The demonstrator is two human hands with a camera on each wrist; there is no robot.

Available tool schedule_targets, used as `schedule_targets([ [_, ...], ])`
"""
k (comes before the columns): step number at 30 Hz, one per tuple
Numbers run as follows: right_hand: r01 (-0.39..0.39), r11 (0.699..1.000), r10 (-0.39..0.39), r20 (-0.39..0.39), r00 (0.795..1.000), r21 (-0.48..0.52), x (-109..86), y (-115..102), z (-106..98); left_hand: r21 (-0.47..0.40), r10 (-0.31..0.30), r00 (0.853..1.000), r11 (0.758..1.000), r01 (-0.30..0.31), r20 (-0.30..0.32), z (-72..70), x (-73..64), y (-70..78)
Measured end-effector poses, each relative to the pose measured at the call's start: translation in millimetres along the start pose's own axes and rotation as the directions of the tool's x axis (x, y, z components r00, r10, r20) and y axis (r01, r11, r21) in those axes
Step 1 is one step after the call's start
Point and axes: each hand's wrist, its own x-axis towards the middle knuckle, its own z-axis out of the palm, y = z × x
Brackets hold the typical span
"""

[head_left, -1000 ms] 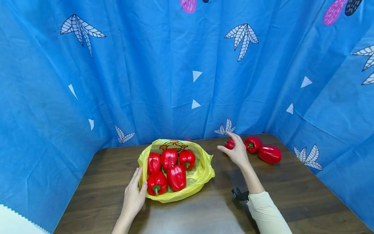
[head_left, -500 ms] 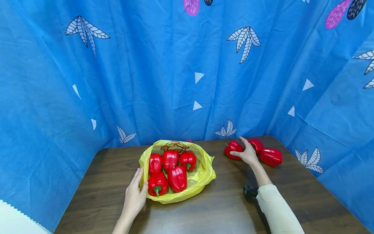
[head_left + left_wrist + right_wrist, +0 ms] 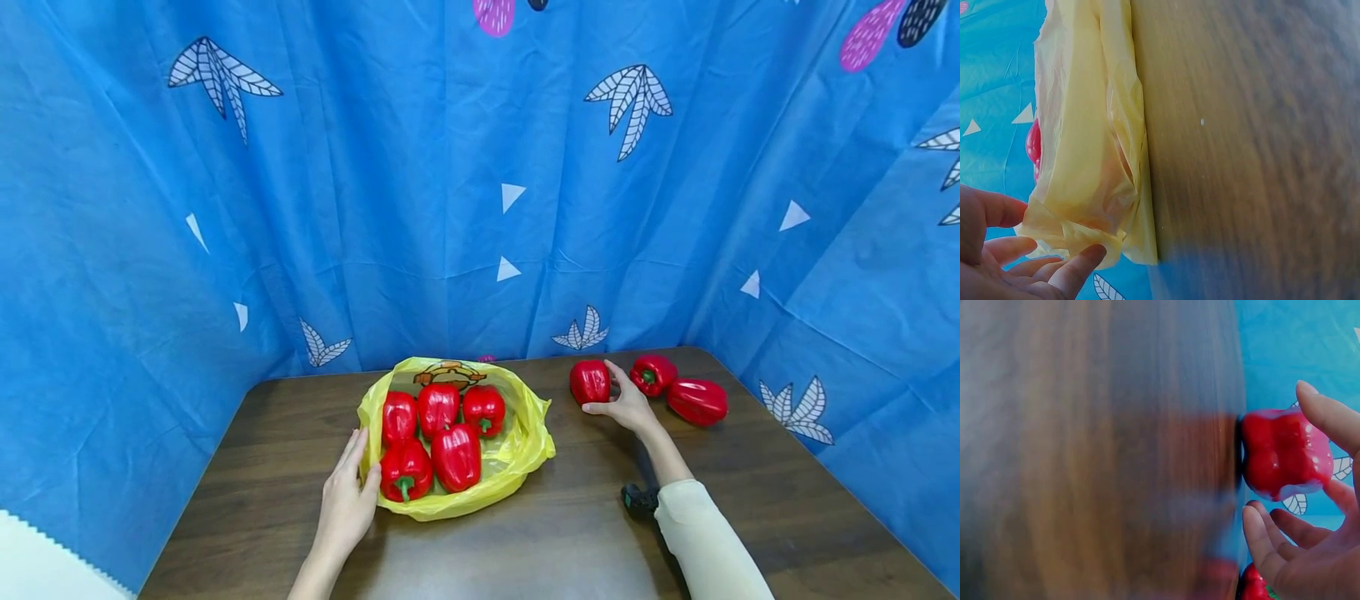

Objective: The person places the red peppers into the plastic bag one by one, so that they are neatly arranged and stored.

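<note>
A yellow plastic bag stands with its mouth spread wide, and several red bell peppers lie inside it. My left hand rests against the bag's left side. In the left wrist view, loosely bent fingers touch the crumpled yellow film. On the far right part of the table, a red bell pepper lies with no stem showing. My right hand is beside it, thumb and fingers spread on either side. The right wrist view shows a gap between the lower fingers and this pepper.
Two more red bell peppers, one with its stem toward me and one on its side, lie right of my right hand. A blue patterned curtain hangs around the dark wooden table.
My right hand first moved right past the nearest pepper, then slightly back left to it. That pepper has turned, so its green stem no longer shows. The left hand has stayed at the bag.
</note>
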Motion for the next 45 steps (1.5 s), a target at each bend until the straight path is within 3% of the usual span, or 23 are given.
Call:
schedule_targets([
  [12,0.013,0.999,-0.010,-0.085,0.996,0.038,6.8,-3.6,6.0,-0.002,-0.004,1.000,1.000,0.004,-0.002,0.1,0.6,0.4],
  [37,0.015,1.000,-0.013,-0.110,0.994,0.021,0.2,-5.9,16.1,-0.006,0.018,1.000,1.000,-0.018,-0.019,0.2,-0.6,-0.3],
  [41,0.021,0.999,-0.016,-0.127,0.992,0.044,-4.7,-12.0,12.9,-0.011,0.013,1.000,1.000,-0.013,-0.015,0.1,-1.0,-0.3],
  [45,0.043,0.995,-0.029,-0.153,0.988,0.085,-16.2,-32.3,6.3,-0.015,0.015,1.000,1.000,-0.015,-0.020,0.1,-0.9,-0.5],
])
